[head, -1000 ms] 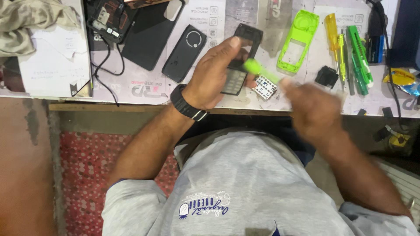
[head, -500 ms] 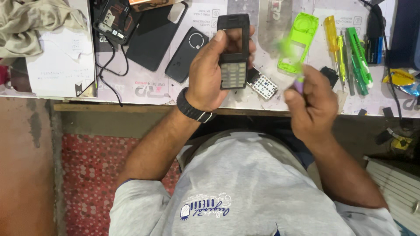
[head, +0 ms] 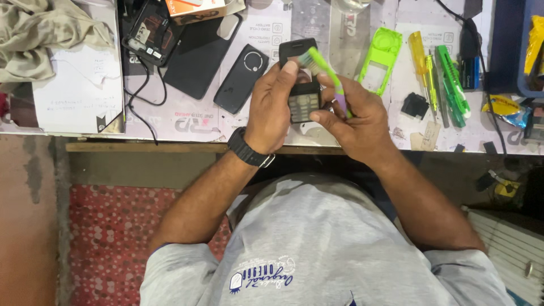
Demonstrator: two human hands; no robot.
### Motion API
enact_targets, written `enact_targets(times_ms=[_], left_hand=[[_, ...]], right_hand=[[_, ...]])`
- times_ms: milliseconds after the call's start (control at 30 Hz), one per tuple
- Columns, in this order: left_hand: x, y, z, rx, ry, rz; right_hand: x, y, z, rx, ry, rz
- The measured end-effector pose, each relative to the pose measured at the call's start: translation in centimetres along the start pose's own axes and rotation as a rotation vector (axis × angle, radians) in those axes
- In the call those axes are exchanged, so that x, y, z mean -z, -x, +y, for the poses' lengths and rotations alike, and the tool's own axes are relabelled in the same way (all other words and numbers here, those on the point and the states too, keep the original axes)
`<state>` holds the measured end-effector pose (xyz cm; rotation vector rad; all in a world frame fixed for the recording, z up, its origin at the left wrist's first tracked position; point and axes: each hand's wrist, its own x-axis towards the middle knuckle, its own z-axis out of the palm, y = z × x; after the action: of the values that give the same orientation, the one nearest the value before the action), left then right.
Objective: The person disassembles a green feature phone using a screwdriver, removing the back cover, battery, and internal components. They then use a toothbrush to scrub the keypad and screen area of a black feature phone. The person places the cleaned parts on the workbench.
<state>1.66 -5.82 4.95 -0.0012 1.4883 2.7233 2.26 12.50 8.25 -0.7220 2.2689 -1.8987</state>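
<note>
I see my left hand (head: 277,107) wrapped around a small black keypad phone (head: 301,85), holding it upright above the near edge of the bench. My right hand (head: 354,116) grips a green toothbrush (head: 324,72), its bristle end resting against the phone's upper face.

An orange-and-white cardboard box (head: 199,8) sits at the far edge, partly over a black phone back cover (head: 198,54). Beside that lies a dark phone with a round camera ring (head: 241,78). A crinkled yellow-and-blue wrapper (head: 504,109) lies at the right, near a green utility knife (head: 452,85) and a yellow screwdriver (head: 419,56). A bright green phone shell (head: 379,59) lies just right of my hands.

White sheets of paper (head: 79,85) sit at the left under a crumpled beige cloth (head: 45,34). The bench is covered by a pale printed work mat (head: 192,122) with a wooden front edge; below it is a red patterned rug (head: 107,226).
</note>
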Motion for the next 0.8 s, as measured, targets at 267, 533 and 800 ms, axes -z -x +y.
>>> enact_targets(times_ms=[267,533,800], left_hand=[[0.5,-0.4,0.1,-0.199,-0.287,-0.003],[0.7,-0.4,0.2,-0.147,-0.275,0.000],[0.5,0.2,1.4,-0.025,-0.189,-0.033]], right_hand=[[0.0,-1.4,-1.8,0.205,0.389,-0.007],[-0.3,-1.5,-1.8,0.187,0.471,0.070],[0.0,-0.6,-0.2,-0.175,-0.144,0.146]])
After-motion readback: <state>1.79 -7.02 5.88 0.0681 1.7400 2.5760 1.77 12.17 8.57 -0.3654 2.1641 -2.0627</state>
